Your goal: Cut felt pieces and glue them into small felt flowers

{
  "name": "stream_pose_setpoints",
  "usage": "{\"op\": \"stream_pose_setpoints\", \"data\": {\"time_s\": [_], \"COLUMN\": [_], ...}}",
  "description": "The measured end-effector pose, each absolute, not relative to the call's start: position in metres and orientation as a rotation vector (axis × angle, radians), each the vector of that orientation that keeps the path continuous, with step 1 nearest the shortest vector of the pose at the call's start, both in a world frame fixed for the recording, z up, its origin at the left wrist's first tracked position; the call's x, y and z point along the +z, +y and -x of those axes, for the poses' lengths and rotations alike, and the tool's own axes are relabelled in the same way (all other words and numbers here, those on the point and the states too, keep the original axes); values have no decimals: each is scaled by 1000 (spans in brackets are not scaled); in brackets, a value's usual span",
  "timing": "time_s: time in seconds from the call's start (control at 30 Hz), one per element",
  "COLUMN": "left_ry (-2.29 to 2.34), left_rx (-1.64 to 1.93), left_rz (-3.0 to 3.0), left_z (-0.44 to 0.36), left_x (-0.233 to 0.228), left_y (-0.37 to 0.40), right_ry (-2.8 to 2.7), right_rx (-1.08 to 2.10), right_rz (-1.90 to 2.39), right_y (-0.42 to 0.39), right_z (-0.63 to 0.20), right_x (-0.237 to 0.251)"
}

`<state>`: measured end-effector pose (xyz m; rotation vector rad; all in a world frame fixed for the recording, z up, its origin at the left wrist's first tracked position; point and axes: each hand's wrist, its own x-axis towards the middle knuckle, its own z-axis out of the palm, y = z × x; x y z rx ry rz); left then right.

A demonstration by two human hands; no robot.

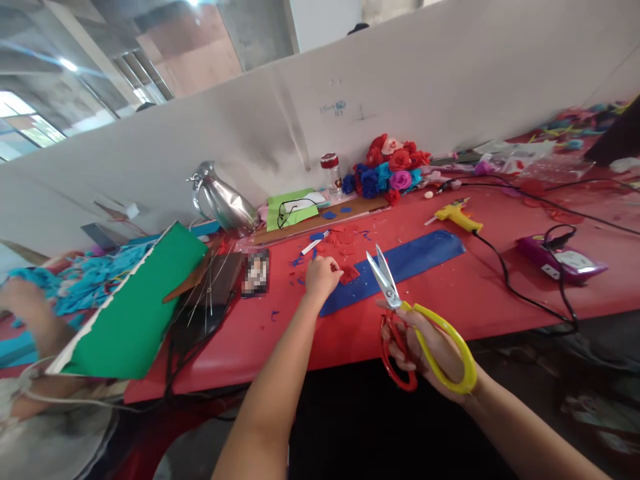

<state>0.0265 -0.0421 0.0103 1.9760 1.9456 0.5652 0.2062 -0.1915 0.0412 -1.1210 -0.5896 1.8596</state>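
Head view: red table (500, 293) against white partition (450, 80); right-hand fingers (425, 343) clamp scissors (400, 303).

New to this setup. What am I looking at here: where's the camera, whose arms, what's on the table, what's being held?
There is one picture, from a camera worn on a person's head and aimed forward and down, so the two bare arms coming in from the bottom belong to the wearer. No machine is involved.

The right hand holds scissors with one yellow and one red handle loop, blades pointing up and away. The left hand reaches onto the red table and touches a small red scrap beside a long blue strip.

Also on the table: a yellow glue gun with a black cord, a bunch of red, blue and pink flowers, a silver jug, a green sheet, and a purple device. Another person's arm shows at the far left edge.
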Motion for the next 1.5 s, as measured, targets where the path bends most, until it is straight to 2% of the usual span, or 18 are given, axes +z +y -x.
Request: {"op": "stream_pose_setpoints", "data": {"time_s": [0.1, 0.2, 0.43, 0.53, 0.8, 1.03, 1.3, 1.5], "left_ry": [1915, 2176, 2220, 2232, 1748, 1520, 1424, 1454], "left_rx": [581, 712, 474, 608, 1340, 1154, 1215, 1217], "left_rz": [-1903, -1936, -1847, -1732, -1245, -1086, -896, -995], "left_z": [-25, -6, 17, 11, 0, 7, 5, 6], "left_x": [22, 33, 10, -2, 3, -5, -5, -11], "left_y": [-22, -17, -85, -100, -100, -123, -128, -130], "right_ry": [-606, -583, -591, -602, -745, -851, -573, -606], "right_rx": [1864, 1877, 1998, 2025, 2022, 2182, 2172, 2170], "right_rz": [1143, 1161, 1157, 1158, 1184, 1205, 1284, 1268], "right_y": [-199, -206, -217, -222, -242, -257, -258, -242], "right_z": [-208, -208, -203, -201, -208, -208, -196, -181], "right_x": [42, 41, 33, 27, 7, -2, 7, 12]}}
